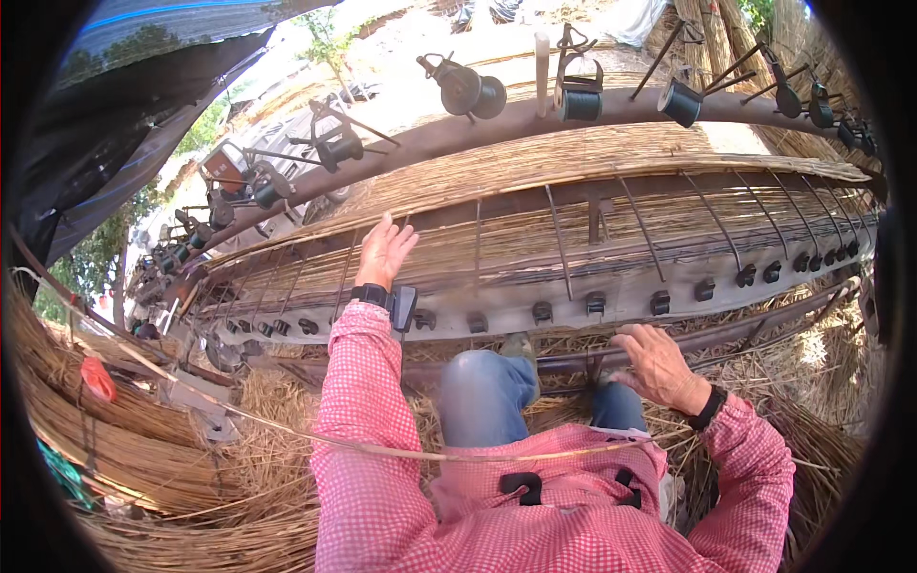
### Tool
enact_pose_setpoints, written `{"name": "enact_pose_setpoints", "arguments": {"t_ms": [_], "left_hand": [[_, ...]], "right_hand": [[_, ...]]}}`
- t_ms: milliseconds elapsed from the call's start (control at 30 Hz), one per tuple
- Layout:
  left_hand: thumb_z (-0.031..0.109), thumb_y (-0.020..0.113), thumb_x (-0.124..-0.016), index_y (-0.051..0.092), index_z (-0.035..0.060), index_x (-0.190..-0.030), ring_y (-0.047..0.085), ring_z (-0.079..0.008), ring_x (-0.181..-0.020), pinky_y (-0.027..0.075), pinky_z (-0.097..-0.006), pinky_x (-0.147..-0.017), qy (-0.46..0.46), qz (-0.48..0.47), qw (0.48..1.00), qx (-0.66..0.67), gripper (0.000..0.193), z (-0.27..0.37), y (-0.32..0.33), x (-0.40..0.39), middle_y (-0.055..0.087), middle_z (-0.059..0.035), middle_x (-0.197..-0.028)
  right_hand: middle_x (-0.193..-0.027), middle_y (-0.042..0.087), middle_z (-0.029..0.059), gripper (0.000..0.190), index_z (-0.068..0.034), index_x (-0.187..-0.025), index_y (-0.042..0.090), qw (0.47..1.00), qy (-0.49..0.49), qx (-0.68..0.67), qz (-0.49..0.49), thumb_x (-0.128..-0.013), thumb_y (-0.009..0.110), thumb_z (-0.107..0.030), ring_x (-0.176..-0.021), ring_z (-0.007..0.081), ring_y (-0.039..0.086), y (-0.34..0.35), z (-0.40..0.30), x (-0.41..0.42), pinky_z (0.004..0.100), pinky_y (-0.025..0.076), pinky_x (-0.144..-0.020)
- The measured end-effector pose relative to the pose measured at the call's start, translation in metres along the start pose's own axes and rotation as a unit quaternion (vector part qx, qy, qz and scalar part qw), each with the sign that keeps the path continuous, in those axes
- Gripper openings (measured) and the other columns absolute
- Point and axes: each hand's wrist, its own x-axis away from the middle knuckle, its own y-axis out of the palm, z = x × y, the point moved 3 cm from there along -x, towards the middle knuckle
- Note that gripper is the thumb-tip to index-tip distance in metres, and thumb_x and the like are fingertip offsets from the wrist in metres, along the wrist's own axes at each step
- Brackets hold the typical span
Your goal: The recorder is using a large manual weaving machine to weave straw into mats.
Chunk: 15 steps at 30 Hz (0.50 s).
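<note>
My left hand (pixel 385 247) is raised over a long reed-weaving frame, fingers extended and nothing held. Below it runs a pale strip (pixel 509 308) fitted with a row of small black clips (pixel 542 312). Thin metal rods (pixel 559 243) slant between that strip and a bundle of reeds (pixel 501 193) along the frame. My right hand (pixel 663 367) hovers by the near metal rail (pixel 706 340), fingers loosely curved and apart, with no object visible in it. One long reed stalk (pixel 358 445) crosses in front of my torso.
Thread spools (pixel 582 104) on metal holders line a thick pipe (pixel 516 127) beyond the frame. Reed bundles (pixel 129 458) lie at left, near an orange-red plastic piece (pixel 98 378). Loose straw (pixel 279 408) covers the ground. A dark tarp (pixel 122 122) hangs at upper left.
</note>
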Motion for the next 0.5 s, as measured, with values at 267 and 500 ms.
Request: {"name": "enact_pose_setpoints", "arguments": {"t_ms": [267,500], "left_hand": [[0.042,0.064,-0.101,0.05,-0.0006,-0.138,0.057,-0.03,-0.126,0.051,-0.0462,-0.103,0.047,-0.277,0.954,-0.105,0.058,0.012,0.139,0.084,0.059,-0.0166,-0.131],[0.042,0.06,-0.102,0.055,0.0026,-0.132,0.058,-0.0376,-0.125,0.052,-0.049,-0.105,0.059,-0.396,0.899,0.174,0.05,0.043,0.288,0.118,0.061,-0.0201,-0.132]], "right_hand": [[-0.128,0.056,0.0186,0.063,-0.004,-0.13,0.056,0.986,0.123,-0.004,-0.116,-0.087,0.074,-0.047,-0.118,0.0373,0.056,0.114,0.036,0.066,0.0491,0.046,-0.099],[-0.112,0.064,0.019,0.048,-0.005,-0.115,0.066,0.977,0.17,-0.02,-0.126,-0.089,0.07,-0.045,-0.109,0.0385,0.062,0.168,0.06,0.131,0.0493,0.048,-0.096]]}}
